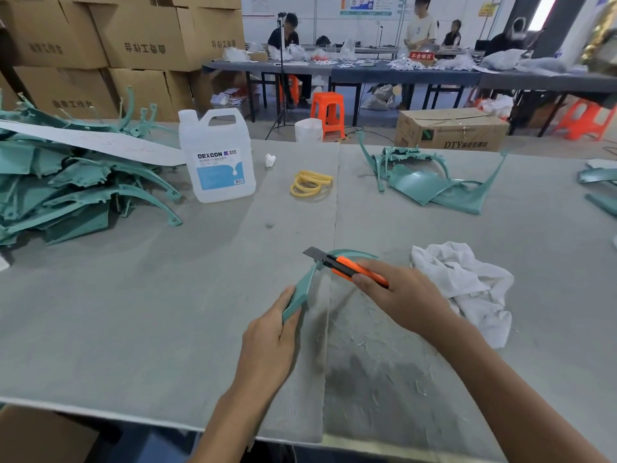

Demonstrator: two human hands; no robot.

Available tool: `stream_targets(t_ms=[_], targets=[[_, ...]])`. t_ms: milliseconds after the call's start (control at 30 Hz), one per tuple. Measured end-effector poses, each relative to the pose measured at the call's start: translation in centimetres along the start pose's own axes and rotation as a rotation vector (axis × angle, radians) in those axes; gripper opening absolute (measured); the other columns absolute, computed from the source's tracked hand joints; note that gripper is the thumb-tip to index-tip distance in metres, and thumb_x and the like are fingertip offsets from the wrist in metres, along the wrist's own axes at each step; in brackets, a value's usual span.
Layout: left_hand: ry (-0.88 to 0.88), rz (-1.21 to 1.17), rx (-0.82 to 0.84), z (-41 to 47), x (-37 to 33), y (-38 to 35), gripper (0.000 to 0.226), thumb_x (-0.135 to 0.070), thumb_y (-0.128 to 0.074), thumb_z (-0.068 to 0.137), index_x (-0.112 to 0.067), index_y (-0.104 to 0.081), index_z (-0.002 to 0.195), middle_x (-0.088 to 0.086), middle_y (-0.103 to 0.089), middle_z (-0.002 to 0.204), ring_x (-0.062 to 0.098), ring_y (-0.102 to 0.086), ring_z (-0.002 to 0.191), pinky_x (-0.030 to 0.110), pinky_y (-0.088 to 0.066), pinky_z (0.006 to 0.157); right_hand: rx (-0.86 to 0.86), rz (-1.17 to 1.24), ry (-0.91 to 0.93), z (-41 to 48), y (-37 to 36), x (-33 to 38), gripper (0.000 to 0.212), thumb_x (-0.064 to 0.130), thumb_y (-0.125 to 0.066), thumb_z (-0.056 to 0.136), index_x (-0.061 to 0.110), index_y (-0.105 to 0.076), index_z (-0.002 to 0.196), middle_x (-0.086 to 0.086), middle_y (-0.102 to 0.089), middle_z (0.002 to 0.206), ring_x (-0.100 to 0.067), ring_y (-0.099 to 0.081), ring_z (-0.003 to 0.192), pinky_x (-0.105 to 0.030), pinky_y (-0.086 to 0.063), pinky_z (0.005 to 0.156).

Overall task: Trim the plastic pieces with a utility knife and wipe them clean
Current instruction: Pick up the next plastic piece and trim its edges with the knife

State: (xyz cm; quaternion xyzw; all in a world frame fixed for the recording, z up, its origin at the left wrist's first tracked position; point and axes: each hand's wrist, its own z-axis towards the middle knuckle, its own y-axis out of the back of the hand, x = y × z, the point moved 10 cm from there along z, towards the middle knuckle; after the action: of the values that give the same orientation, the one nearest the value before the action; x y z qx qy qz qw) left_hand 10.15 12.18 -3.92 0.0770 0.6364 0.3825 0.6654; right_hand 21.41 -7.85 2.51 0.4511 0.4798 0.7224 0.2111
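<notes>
My left hand (270,332) grips the lower end of a curved teal plastic piece (302,289) that arches up over the grey table. My right hand (397,295) holds an orange and black utility knife (347,266); its blade sticks out to the upper left and crosses the top of the arch. A crumpled white cloth (467,282) lies just right of my right hand. A big heap of teal plastic pieces (66,188) fills the left of the table, and a smaller group of teal pieces (430,182) lies at the far right.
A white plastic jug (217,158) of liquid stands at the back left of the grey table (167,312). Yellow rings (310,183) and a small white wad (270,160) lie near the middle. Thin plastic shavings litter the near table. Cardboard boxes and people at another table are behind.
</notes>
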Motion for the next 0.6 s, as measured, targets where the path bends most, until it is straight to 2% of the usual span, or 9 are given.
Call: stream_targets(t_ms=[100,167,233,267,333,433,500,600], targets=[[0.004,-0.064,-0.029,0.6,0.0,0.5,0.040,-0.041,-0.044,0.104,-0.035,-0.055,0.142,-0.007,-0.070,0.124,0.014,-0.064,0.110,0.024,-0.048,0.089,-0.026,0.030,0.027,1.4,-1.0,0.2,0.033,0.059,-0.041,0.101,0.051,-0.057,0.128,0.012,-0.066,0.074,-0.008,-0.061,0.068,-0.036,-0.053,0.067],[-0.004,-0.087,-0.040,0.7,-0.1,0.7,0.037,-0.036,-0.046,0.104,-0.034,-0.058,0.139,-0.007,-0.072,0.118,0.015,-0.065,0.107,0.024,-0.048,0.086,-0.055,0.034,0.018,2.0,-1.4,-0.2,0.029,0.059,-0.040,0.101,0.052,-0.056,0.124,0.013,-0.068,0.078,-0.009,-0.061,0.070,-0.034,-0.050,0.065],[-0.010,-0.068,-0.023,0.4,0.0,0.5,0.039,-0.035,-0.047,0.104,-0.032,-0.057,0.141,-0.011,-0.068,0.126,0.014,-0.063,0.112,0.019,-0.045,0.089,-0.079,0.029,-0.076,2.2,-1.6,-2.4,0.030,0.055,-0.040,0.102,0.046,-0.060,0.122,0.011,-0.069,0.087,-0.018,-0.063,0.080,-0.037,-0.049,0.069],[-0.019,-0.047,-0.010,0.0,-0.1,0.3,0.040,-0.035,-0.047,0.104,-0.032,-0.055,0.143,-0.018,-0.064,0.127,0.012,-0.060,0.115,0.015,-0.042,0.089,-0.085,0.022,-0.146,2.1,-1.7,-4.0,0.030,0.054,-0.039,0.102,0.042,-0.061,0.121,0.009,-0.067,0.091,-0.024,-0.064,0.089,-0.038,-0.048,0.073],[-0.038,-0.018,0.001,-0.3,-0.3,0.0,0.041,-0.036,-0.046,0.105,-0.032,-0.050,0.146,-0.028,-0.055,0.120,0.009,-0.059,0.117,0.011,-0.039,0.089,-0.105,-0.005,-0.270,1.6,-1.6,-6.6,0.031,0.052,-0.039,0.103,0.038,-0.060,0.120,0.005,-0.061,0.092,-0.031,-0.063,0.099,-0.039,-0.045,0.076],[-0.009,-0.037,-0.003,0.0,0.4,-0.2,0.044,-0.040,-0.043,0.105,-0.033,-0.048,0.147,-0.023,-0.057,0.132,0.010,-0.057,0.124,0.014,-0.038,0.097,-0.120,-0.124,-0.317,1.3,-0.6,-7.4,0.034,0.051,-0.038,0.104,0.031,-0.059,0.122,-0.004,-0.061,0.101,-0.034,-0.060,0.101,-0.040,-0.043,0.078],[0.001,-0.042,0.011,0.0,0.7,-0.4,0.045,-0.044,-0.043,0.104,-0.033,-0.048,0.148,-0.018,-0.057,0.139,0.009,-0.054,0.127,0.014,-0.036,0.101,-0.122,0.031,-0.261,0.8,-0.2,-6.0,0.028,0.051,-0.041,0.103,0.032,-0.059,0.115,-0.001,-0.064,0.093,-0.030,-0.062,0.090,-0.041,-0.047,0.075],[-0.014,-0.061,0.018,-0.1,0.4,-0.4,0.051,-0.054,-0.039,0.099,-0.035,-0.050,0.146,-0.028,-0.054,0.132,0.004,-0.054,0.124,0.013,-0.037,0.098,-0.095,0.314,-0.128,-1.1,-0.4,-2.3,0.014,0.049,-0.049,0.102,0.040,-0.058,0.105,0.004,-0.068,0.079,-0.018,-0.065,0.063,-0.038,-0.054,0.061]])
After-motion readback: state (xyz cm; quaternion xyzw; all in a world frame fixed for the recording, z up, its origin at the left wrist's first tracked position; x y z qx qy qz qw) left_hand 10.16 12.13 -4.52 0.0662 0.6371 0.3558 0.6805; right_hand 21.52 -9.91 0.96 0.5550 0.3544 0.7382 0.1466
